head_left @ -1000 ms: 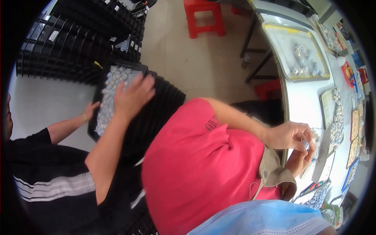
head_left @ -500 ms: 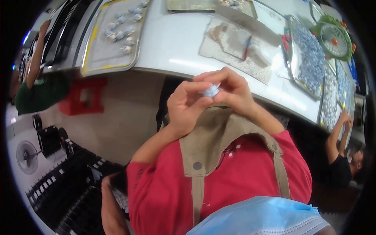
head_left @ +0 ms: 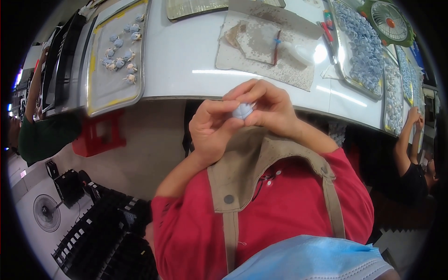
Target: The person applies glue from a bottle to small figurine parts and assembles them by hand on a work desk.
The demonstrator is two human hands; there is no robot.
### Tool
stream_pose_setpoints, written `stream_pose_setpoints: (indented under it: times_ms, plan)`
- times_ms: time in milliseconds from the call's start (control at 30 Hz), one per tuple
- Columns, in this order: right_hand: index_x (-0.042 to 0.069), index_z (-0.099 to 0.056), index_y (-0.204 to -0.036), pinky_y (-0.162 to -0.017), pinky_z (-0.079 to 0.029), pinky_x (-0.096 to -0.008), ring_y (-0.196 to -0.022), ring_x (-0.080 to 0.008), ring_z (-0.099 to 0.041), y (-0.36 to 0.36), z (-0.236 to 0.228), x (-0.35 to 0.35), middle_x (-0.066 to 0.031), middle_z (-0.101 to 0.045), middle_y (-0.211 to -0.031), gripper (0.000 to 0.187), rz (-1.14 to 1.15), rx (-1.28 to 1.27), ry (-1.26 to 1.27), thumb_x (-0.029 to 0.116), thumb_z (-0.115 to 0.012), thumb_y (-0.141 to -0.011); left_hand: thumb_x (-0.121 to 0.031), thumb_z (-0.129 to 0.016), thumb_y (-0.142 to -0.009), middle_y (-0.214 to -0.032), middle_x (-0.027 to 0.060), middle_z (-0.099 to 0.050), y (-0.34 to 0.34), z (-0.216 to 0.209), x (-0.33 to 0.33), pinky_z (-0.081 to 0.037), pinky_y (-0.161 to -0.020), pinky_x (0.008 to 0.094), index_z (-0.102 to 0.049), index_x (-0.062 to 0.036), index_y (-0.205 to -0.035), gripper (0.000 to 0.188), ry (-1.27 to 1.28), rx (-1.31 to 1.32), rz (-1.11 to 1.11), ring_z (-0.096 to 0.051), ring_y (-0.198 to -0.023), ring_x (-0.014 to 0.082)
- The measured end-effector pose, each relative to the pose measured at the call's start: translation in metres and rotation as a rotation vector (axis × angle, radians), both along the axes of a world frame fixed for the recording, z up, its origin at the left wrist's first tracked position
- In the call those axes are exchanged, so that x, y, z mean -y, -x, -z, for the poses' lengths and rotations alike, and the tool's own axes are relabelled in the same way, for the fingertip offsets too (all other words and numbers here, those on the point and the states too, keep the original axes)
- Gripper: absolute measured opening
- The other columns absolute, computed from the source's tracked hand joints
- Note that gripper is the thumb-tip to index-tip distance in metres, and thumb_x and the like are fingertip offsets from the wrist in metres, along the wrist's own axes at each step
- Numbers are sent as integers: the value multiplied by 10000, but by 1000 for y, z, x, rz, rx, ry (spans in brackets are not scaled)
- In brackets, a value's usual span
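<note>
Both hands meet at the centre of the frame, just above the chest. The left hand (head_left: 212,133) rises from the lower left on a bare forearm, fingers curled inward; the right hand (head_left: 268,105) comes from the right, its fingertips (head_left: 242,93) pinched against the left's.

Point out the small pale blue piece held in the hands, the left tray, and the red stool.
Pale blue piece (head_left: 243,110), head view, its ribbed face.
Left tray (head_left: 141,70), head view, its right rim.
Red stool (head_left: 99,135), head view, its top.
</note>
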State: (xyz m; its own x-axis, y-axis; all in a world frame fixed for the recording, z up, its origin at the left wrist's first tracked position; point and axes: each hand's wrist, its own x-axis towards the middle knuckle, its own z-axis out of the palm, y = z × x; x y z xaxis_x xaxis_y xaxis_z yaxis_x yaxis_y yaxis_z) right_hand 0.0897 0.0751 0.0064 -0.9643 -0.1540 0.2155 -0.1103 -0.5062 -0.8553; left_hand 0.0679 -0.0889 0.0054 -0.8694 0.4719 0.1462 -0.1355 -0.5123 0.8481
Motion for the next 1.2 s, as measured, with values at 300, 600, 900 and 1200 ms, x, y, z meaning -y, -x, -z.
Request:
stream_pose_setpoints:
  times_ms: [300, 600, 900, 1200]
  plan:
    - [24, -549, -957, -854, -479, -343, -1025, -232, -549, 15, 11, 6, -189, -552, -1110, 221, -1, -2, -6, -70, -614, -768, 60, -636, -786, -929, 86, -629, 7, 1, 5, -500, -725, 232, -576, 5, -989, 219, 203, -64, -102, -598, -844, 106]
    - [15, -538, -1034, -949, -402, -388, -1073, -255, -532, 31, 24, 22, -197, -549, -1149, 297, -58, -43, 71, 76, -671, -774, 64, -619, -795, -954, 80, -634, 25, -7, 21, -496, -800, 259, -572, 4, -959, 180, 22, 85, -77, -595, -902, 119]
    - [-29, -582, -1053, -907, -433, -299, -1002, -189, -563, 41, 32, 13, -128, -603, -1070, 201, 407, 89, -437, 63, -522, -884, -158, -652, -744, -890, 154, -644, 136, 18, 135, -490, -727, 342, -634, -68, -944, 220, 1049, -464, -1032, -636, -793, 281]
    - [15, -601, -981, -878, -446, -282, -948, -158, -582, 48, 47, 14, -97, -633, -1012, 153, 173, 95, -443, 129, -553, -892, -203, -656, -705, -1098, 218, -577, 108, -62, 274, -412, -881, 422, -451, -25, -1218, 580, 1355, -317, -1521, -556, -951, 375]
